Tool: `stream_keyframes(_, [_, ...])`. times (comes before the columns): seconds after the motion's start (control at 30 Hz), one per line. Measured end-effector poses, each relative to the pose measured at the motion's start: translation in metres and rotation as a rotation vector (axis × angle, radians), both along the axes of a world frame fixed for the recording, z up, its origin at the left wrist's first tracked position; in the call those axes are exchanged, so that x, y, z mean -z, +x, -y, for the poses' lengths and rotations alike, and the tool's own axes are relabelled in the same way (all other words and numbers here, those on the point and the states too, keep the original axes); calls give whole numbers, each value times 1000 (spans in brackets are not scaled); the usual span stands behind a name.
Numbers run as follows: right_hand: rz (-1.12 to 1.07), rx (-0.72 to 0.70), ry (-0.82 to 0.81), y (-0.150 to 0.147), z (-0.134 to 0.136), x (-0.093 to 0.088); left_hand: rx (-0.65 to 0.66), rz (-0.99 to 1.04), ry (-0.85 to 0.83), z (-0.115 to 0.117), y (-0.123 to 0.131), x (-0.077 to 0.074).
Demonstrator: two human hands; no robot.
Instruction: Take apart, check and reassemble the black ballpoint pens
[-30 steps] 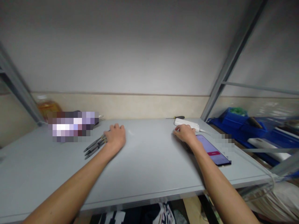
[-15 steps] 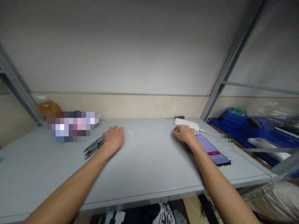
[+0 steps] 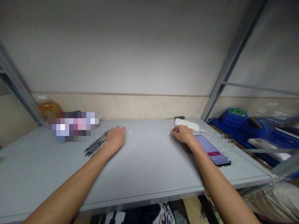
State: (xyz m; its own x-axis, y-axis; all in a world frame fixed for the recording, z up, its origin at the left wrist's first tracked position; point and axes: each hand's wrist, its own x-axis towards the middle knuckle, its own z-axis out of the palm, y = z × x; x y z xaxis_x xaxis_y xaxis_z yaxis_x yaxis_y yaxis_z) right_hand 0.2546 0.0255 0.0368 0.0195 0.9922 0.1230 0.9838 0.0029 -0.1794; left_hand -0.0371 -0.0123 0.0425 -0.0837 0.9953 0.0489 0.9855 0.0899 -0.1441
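Observation:
My left hand (image 3: 116, 137) rests on the grey tabletop with its fingers curled down at the right end of several dark pens (image 3: 95, 147). One pen, partly behind my wrist, lies apart from the bunch, and its upper end runs under the curled fingers. The grip itself is hidden by the back of the hand. My right hand (image 3: 183, 134) is on the right side of the table, fingers bent and closed toward the thumb; whatever may be between them cannot be made out. It lies just in front of a white power bank or power strip (image 3: 187, 124) and beside a lit smartphone (image 3: 211, 151).
The grey table (image 3: 144, 161) meets a wall behind. A screwdriver (image 3: 179, 118) lies near the wall. At the back left stand a bottle of amber liquid (image 3: 49, 107) and a blurred-out object (image 3: 74, 126). Blue bins (image 3: 235, 119) sit beyond the metal frame post at right.
My left hand has shifted slightly right, and the nearest pen has slid right, away from the others. My right hand has barely moved.

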Motion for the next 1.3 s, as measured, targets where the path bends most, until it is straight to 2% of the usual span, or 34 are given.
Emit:
stream_keyframes(0.13, [-38,-53,3,-3,2,-1,121,68,29,0,6,3])
stream_keyframes(0.27, [-74,-157,45,-11,6,0,358,226,109,-2,15,13])
stream_keyframes(0.37, [-109,-286,98,-20,9,3,569,370,141,-3,22,23])
stream_keyframes(0.47, [-155,-483,144,-31,11,9,715,522,171,-5,28,30])
stream_keyframes(0.53, [-206,-636,169,-39,14,13,777,633,187,-5,32,33])
stream_keyframes(0.63, [-279,-786,183,-51,18,17,842,769,204,-1,39,33])
stream_keyframes(0.8, [-340,-816,123,-61,24,16,853,928,220,5,46,31])
stream_keyframes(0.9, [-414,-733,124,-59,23,14,839,857,237,3,42,32])
stream_keyframes(1.0, [-491,-576,137,-53,18,13,798,727,258,-3,33,32])
stream_keyframes(1.1, [-497,-481,98,-49,14,13,768,613,305,-9,25,30])
stream_keyframes(1.2, [-436,-500,124,-51,17,13,774,488,342,-10,24,28])
stream_keyframes(1.3, [-321,-612,221,-59,26,13,782,337,346,-5,33,26])
